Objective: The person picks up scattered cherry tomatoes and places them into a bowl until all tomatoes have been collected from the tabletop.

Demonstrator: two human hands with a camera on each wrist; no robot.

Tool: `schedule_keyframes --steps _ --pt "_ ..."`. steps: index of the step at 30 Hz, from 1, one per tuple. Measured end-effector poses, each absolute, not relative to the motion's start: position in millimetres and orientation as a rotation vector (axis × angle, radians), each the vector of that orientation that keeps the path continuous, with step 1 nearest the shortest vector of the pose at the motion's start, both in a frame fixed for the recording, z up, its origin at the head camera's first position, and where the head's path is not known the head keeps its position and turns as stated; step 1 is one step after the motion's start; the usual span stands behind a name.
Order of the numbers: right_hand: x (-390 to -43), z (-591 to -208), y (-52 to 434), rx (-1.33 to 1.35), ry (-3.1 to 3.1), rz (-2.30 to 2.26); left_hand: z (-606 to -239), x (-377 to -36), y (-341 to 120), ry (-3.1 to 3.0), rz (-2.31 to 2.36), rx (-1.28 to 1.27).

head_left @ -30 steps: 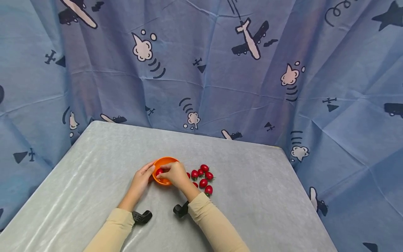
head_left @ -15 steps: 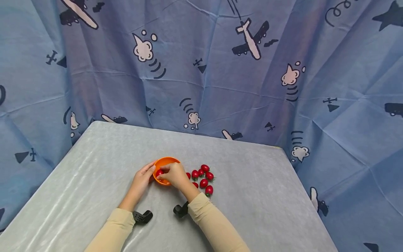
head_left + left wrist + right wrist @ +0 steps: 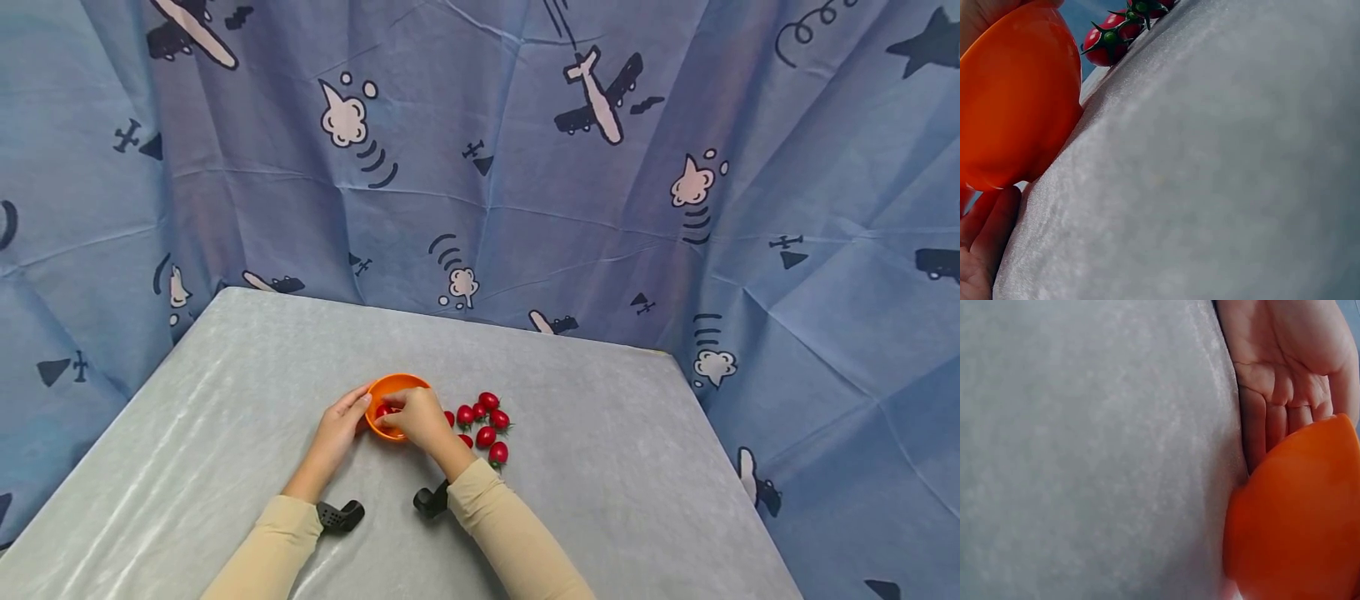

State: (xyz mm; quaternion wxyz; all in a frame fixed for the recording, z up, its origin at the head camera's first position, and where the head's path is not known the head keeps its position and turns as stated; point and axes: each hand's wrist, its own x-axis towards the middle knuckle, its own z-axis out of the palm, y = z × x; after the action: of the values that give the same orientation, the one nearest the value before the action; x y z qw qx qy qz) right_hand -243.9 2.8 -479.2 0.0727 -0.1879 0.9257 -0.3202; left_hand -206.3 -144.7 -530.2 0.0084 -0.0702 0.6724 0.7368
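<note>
An orange bowl [image 3: 400, 382] stands on the table between the two hands. My left hand [image 3: 334, 429] grips its left side, thumb up at the rim and fingers along the outer wall. In the right wrist view the left palm [image 3: 1285, 356] faces the camera, its fingers running behind the bowl [image 3: 1300, 519]. My right hand [image 3: 423, 423] reaches over the rim into the bowl, thumb and forefinger pinching a red cherry tomato [image 3: 383, 411]. Part of that tomato is covered by the fingers.
Several cherry tomatoes [image 3: 486, 436] with green stems lie in a loose group right of the bowl, some partly behind the right wrist. A pale cloth covers the table [image 3: 637, 467]. A blue patterned curtain [image 3: 420, 150] hangs behind it. Both wrists wear black mounts [image 3: 341, 517].
The right fingertips and the tomato shift very slightly right inside the bowl, and less of the tomato shows. The left hand and the bowl stay in place.
</note>
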Motion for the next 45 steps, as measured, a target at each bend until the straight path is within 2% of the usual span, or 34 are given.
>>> schedule_keyframes --steps 19,33,45 --pt "-237.6 -465.5 17.5 -0.478 2.701 -1.165 -531.7 -206.8 -143.3 2.117 2.3 -0.203" --pt "-226.6 -442.2 65.6 -0.329 2.536 -1.559 -528.8 -205.9 -142.6 2.101 2.324 -0.265" --pt "-219.1 -443.5 110.7 -0.123 2.519 -1.681 -525.8 -205.0 -140.2 2.113 2.297 -0.278"
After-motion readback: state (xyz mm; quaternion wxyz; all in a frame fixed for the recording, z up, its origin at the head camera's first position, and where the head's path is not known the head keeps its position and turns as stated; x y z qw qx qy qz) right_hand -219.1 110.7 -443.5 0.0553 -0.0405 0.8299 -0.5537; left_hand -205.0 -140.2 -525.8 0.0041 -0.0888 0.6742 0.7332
